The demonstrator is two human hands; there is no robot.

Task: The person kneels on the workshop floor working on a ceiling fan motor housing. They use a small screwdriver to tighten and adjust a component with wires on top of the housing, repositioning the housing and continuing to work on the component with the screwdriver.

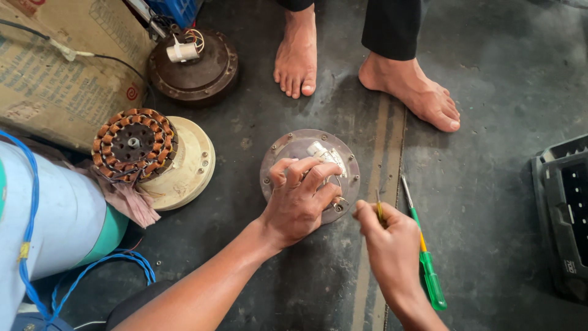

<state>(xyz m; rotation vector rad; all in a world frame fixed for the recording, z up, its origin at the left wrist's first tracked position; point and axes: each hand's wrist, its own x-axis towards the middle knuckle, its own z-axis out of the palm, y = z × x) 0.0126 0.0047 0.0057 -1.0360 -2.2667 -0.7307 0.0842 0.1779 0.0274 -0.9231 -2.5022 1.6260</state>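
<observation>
A round grey metal fan motor housing (288, 150) lies on the dark floor at the centre. My left hand (298, 199) rests on top of it, fingers curled over a white part (323, 153) and wires at its middle. My right hand (387, 242) is just right of the housing, closed around a thin yellowish tool (379, 207) whose tip points up near the housing's rim. A green-handled screwdriver (429, 270) lies on the floor beside my right hand.
A copper-wound stator (133, 144) sits on a cream housing (190, 165) at left. A brown motor housing (202, 70) lies farther back, next to a cardboard box (55, 79). Another person's bare feet (297, 55) stand beyond. A black crate (563, 208) is at right, a pale cylinder (55, 214) at left.
</observation>
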